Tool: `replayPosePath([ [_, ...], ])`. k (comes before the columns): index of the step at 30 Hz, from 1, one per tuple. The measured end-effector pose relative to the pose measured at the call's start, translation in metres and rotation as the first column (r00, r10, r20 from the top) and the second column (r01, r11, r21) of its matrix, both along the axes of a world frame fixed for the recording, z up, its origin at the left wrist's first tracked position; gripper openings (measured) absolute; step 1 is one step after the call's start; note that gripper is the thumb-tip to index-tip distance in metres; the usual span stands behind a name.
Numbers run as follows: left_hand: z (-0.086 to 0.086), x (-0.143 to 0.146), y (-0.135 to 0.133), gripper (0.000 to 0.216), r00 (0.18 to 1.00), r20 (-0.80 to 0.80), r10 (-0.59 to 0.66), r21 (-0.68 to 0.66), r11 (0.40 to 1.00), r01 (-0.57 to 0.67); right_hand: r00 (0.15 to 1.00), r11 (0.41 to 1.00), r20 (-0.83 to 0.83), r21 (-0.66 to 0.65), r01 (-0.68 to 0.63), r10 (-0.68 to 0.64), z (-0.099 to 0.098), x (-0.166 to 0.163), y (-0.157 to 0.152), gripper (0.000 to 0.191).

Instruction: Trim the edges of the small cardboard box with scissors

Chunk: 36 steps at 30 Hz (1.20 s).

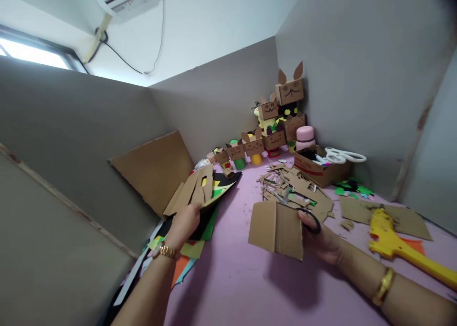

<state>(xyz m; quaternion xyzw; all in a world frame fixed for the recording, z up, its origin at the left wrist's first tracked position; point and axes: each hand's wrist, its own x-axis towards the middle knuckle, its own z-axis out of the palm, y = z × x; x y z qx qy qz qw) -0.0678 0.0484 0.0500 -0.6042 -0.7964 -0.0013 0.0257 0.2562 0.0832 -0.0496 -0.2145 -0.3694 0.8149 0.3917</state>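
My left hand point(184, 223) grips a bundle of cardboard pieces and coloured paper sheets point(202, 190) at the left of the pink table point(243, 278). My right hand point(321, 242) is closed on a folded piece of brown cardboard point(274, 228) and also holds black-handled scissors point(310, 219), whose blades point up and left over the cardboard. Both wrists wear gold bracelets.
Cardboard scraps point(296, 185) lie behind the right hand. A yellow glue gun point(396, 242) rests at the right. A small box with white scissors point(339, 157) and a row of cardboard animal figures point(271, 126) stand in the corner. A large cardboard sheet point(153, 169) leans on the left wall.
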Motion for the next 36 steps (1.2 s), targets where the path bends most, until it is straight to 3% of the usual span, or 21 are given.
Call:
replayPosePath([
  [3, 0.015, -0.010, 0.004, 0.025, 0.999, -0.046, 0.010, 0.035, 0.999, -0.008, 1.000, 1.000, 0.005, 0.006, 0.005, -0.005, 0.002, 0.001, 0.001, 0.055],
  [6, 0.017, -0.008, 0.001, 0.030, 0.996, -0.079, -0.033, 0.074, 0.997, 0.039, 1.000, 1.000, 0.012, 0.012, 0.000, 0.000, 0.003, 0.002, 0.000, 0.056],
  [11, -0.003, 0.012, -0.011, 0.024, 0.956, -0.117, -0.270, 0.026, 0.961, 0.274, 1.000, 1.000, 0.010, 0.011, 0.005, -0.005, 0.001, 0.003, 0.000, 0.051],
  [14, -0.021, 0.023, -0.021, 0.023, 0.927, -0.181, -0.330, -0.026, 0.943, 0.331, 1.000, 1.000, 0.009, 0.015, 0.000, 0.000, 0.000, 0.003, 0.000, 0.051],
  [18, -0.037, 0.033, -0.031, 0.031, 0.919, -0.304, -0.250, -0.048, 0.968, 0.248, 1.000, 1.000, 0.011, 0.023, 0.001, -0.002, -0.001, 0.002, 0.000, 0.049],
  [21, -0.040, 0.034, -0.032, 0.034, 0.909, -0.376, -0.179, -0.032, 0.983, 0.180, 1.000, 1.000, 0.013, 0.022, -0.002, 0.002, -0.001, 0.002, 0.000, 0.048],
  [32, 0.002, -0.002, -0.015, 0.025, 0.913, -0.408, -0.012, 0.001, 1.000, 0.014, 1.000, 1.000, 0.014, 0.009, -0.011, 0.011, -0.001, 0.002, 0.000, 0.046],
  [36, 0.004, 0.000, -0.017, 0.026, 0.931, -0.365, -0.027, 0.000, 1.000, 0.029, 1.000, 1.000, 0.014, -0.017, 0.010, -0.010, -0.003, 0.002, 0.000, 0.041],
])
